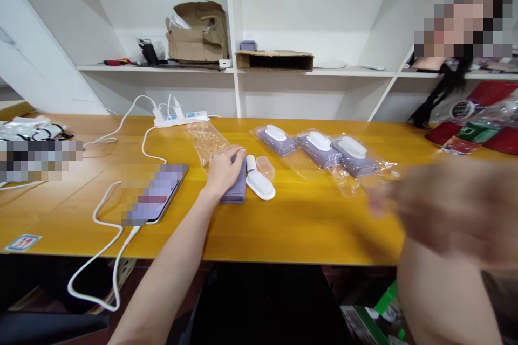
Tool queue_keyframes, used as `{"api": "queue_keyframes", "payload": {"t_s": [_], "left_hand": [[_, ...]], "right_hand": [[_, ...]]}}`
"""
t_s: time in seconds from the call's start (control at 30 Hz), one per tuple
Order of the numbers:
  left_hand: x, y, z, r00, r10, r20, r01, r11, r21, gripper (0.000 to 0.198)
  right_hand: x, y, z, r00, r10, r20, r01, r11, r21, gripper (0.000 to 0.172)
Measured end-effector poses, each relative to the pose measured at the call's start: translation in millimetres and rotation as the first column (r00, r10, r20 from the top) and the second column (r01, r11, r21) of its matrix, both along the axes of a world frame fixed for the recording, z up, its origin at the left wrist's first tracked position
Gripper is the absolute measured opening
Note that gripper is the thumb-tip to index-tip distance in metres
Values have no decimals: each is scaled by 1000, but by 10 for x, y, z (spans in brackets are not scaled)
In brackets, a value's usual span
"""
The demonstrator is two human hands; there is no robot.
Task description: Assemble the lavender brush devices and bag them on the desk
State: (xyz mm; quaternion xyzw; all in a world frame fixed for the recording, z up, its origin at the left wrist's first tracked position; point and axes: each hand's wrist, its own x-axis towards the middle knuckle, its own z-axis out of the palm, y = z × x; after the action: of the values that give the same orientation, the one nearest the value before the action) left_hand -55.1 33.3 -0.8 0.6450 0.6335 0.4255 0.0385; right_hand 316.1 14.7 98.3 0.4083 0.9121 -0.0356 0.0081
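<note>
1. L hand point(223, 172) palm down on folded purple cloth pack point(238, 188), fingers curled over its far edge; how firm the hold is, can't tell. Flat palm steadies soft pack well.
2. R hand point(449, 207) raised, blurred; open or shut, can't tell.
3. Just beside pack: smooth white oval lid point(260, 186), small peach cap point(265, 167).
4. Further right: 3 purple packs point(318, 150), white lids, crinkly clear wrap, on glossy yellow table point(307, 226).
5. Far: white power strip point(180, 118), white shelves point(352, 72).
</note>
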Motion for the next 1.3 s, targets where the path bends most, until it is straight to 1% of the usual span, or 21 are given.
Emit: {"api": "queue_keyframes", "payload": {"t_s": [0.03, 0.07, 0.1, 0.13, 0.17, 0.2, 0.23, 0.3, 0.4, 0.5, 0.63, 0.67, 0.73, 0.83, 0.9, 0.97, 1.03, 1.1, 1.17, 1.2, 1.3], "left_hand": [[8, -7, 5, 1000, 2, -1, -2, 1000, -10, 36], [15, -13, 11, 1000, 4, -2, -4, 1000, -17, 36], [22, -19, 15, 1000, 4, -3, -4, 1000, -21, 36], [28, -23, 17, 1000, 0, -5, 0, 1000, -21, 36], [33, -26, 19, 1000, -4, -6, 4, 1000, -19, 35], [36, -26, 18, 1000, -6, -8, 6, 1000, -16, 35], [38, -25, 16, 1000, -6, -12, 6, 1000, -14, 34], [35, -19, 8, 1000, -10, -19, 9, 1000, -10, 34], [26, -10, -8, 1000, -19, -20, 19, 1000, -3, 33], [27, -12, -14, 999, -32, -24, 32, 999, -3, 33], [60, -39, 7, 992, -90, -83, 84, 994, -75, 31], [72, -49, 15, 988, -111, -107, 100, 990, -97, 31], [92, -70, 30, 975, -147, -164, 125, 982, -139, 32], [110, -107, 34, 948, -183, -261, 130, 970, -205, 37], [118, -136, 20, 927, -209, -312, 131, 959, -252, 44], [132, -169, -4, 904, -254, -344, 150, 942, -302, 54], [158, -204, -25, 879, -312, -359, 182, 918, -354, 64], [187, -231, -32, 860, -354, -367, 208, 901, -380, 66], [202, -238, -16, 865, -339, -369, 206, 912, -355, 62], [197, -232, -1, 880, -304, -366, 186, 928, -322, 58], [120, -177, 49, 945, -111, -309, 50, 979, -198, 49]], "right_hand": [[-248, 32, -49, 994, 46, -98, -58, 991, -117, 76], [-464, 80, -127, 977, 58, -204, -105, 968, -226, 65], [-640, 147, -227, 962, 25, -272, -106, 952, -288, 52], [-775, 232, -342, 958, -41, -285, -46, 955, -292, 40], [-872, 327, -464, 957, -138, -257, 78, 970, -230, 32], [-940, 424, -587, 951, -237, -200, 225, 971, -79, 27], [-986, 511, -704, 937, -286, -202, 290, 957, -9, 25], [-1044, 630, -899, 927, -311, -208, 328, 943, 54, 27], [-1110, 660, -1064, 946, -255, -202, 278, 956, 94, 27], [-1172, 626, -1120, 961, -196, -196, 224, 965, 133, 28], [-1206, 656, -1183, 968, -141, -206, 175, 971, 161, 37], [-1204, 672, -1205, 971, -129, -203, 161, 975, 150, 41], [-1193, 691, -1247, 976, -130, -174, 146, 986, 83, 51], [-1197, 646, -1279, 981, -175, -88, 174, 984, -26, 59], [-1235, 564, -1270, 981, -190, -51, 190, 982, 3, 58], [-1297, 466, -1242, 981, -186, -47, 189, 979, 81, 55], [-1361, 380, -1208, 981, -184, -64, 191, 971, 144, 48], [-1403, 328, -1182, 979, -185, -86, 198, 962, 185, 42], [-1412, 309, -1167, 976, -188, -111, 208, 954, 214, 37], [-1406, 308, -1162, 975, -187, -123, 210, 953, 218, 35], [-1371, 314, -1142, 972, -183, -144, 208, 960, 186, 31]]}}
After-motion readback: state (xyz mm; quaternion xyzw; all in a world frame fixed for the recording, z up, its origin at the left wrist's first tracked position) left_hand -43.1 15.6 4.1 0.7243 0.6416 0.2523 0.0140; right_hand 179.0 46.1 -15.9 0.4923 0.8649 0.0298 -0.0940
